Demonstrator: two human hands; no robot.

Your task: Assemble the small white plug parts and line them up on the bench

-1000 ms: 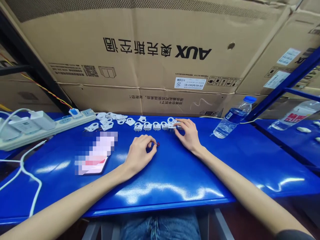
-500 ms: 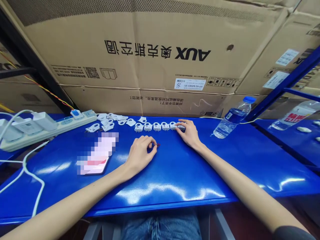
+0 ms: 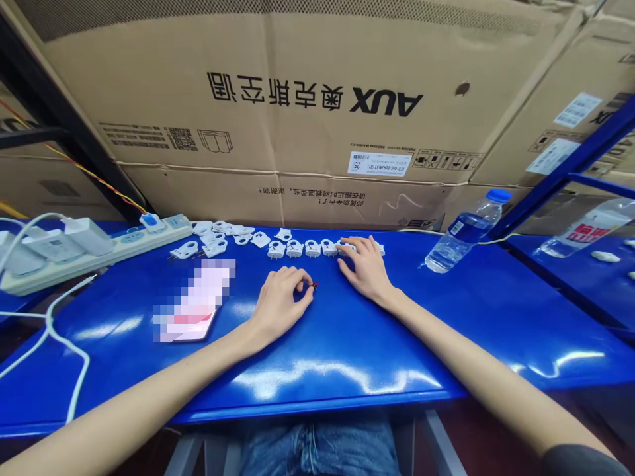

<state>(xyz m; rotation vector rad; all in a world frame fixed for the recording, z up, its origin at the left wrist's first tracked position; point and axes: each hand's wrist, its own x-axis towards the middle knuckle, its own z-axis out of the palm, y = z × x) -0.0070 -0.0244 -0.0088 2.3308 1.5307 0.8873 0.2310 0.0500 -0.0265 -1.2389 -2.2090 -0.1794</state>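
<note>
My left hand (image 3: 285, 299) rests on the blue table (image 3: 327, 357), thumb and forefinger pinched on a small red and dark piece (image 3: 314, 285). Beyond it, white plug-like pieces with rings (image 3: 312, 248) stand in a row, prongs toward me. My right hand (image 3: 364, 264) lies over the right part of that row, fingers spread and partly hiding several pieces; whether its fingertips touch one cannot be made out. More white pieces (image 3: 215, 246) lie in a loose heap left of the row.
A blurred-out phone (image 3: 196, 328) lies left of my left hand. A power strip (image 3: 126, 248) with chargers and white cables (image 3: 67, 340) is at the far left. A water bottle (image 3: 464, 231) stands at right. Cardboard boxes (image 3: 297, 39) rise behind.
My right hand has moved slightly left along the row, and its fingers have spread; the piece at the row's right end now shows beyond it. My left hand keeps its pinch.
</note>
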